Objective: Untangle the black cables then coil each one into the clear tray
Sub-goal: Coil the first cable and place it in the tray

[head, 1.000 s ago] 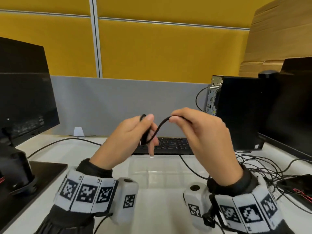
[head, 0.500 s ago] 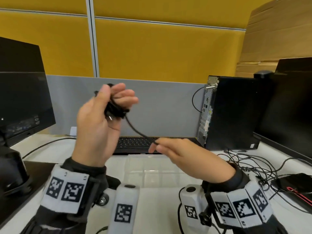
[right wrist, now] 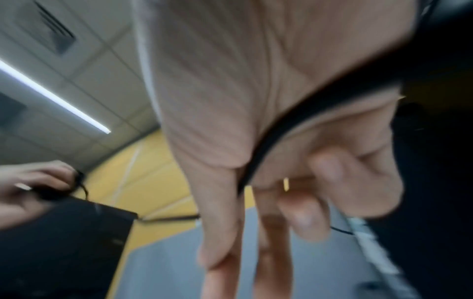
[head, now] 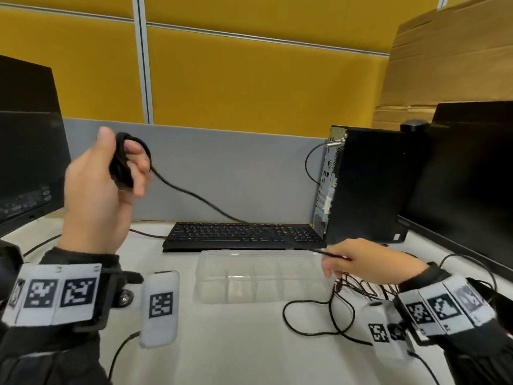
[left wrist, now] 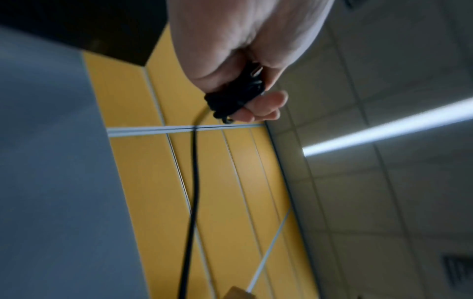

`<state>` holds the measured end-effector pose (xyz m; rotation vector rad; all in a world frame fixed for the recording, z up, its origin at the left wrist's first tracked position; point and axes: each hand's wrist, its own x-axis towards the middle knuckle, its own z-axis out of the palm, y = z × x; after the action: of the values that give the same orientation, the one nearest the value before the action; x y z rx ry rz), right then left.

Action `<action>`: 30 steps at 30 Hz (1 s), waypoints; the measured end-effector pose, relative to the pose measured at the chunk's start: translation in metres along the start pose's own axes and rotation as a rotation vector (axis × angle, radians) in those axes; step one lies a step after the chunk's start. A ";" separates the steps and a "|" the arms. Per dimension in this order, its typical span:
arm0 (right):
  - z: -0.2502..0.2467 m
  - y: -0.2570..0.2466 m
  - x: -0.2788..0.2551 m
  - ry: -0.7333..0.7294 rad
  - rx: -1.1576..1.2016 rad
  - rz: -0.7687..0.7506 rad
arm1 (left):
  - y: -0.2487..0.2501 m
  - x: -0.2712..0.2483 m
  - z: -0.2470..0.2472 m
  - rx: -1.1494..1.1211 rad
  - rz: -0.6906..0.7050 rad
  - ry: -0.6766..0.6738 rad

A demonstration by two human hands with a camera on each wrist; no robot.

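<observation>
A coil (head: 121,168) was clasped in the raised left hand (head: 94,190); its cable (head: 194,194) ran down-right, pinched by the right hand (head: 363,262) beside the tray (head: 211,295).

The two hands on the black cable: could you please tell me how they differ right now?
The left hand is raised high; the right hand sits low beside the clear tray. The left hand grips a wound bundle; the right hand pinches a single strand. Both share the same black cable.
</observation>
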<state>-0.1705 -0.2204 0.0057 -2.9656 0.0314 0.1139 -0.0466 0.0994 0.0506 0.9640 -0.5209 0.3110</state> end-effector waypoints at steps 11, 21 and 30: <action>-0.011 0.032 -0.016 0.152 0.447 0.185 | 0.005 0.006 -0.011 0.219 -0.026 0.011; -0.042 0.049 -0.048 0.414 0.724 0.330 | -0.002 0.012 -0.015 0.234 -0.138 0.063; -0.043 0.048 -0.023 0.726 -0.149 0.576 | 0.002 -0.013 0.015 0.237 -0.169 -0.054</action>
<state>-0.1913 -0.2747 0.0413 -2.8569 0.9891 -0.9136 -0.0627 0.0873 0.0517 1.2412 -0.4547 0.1973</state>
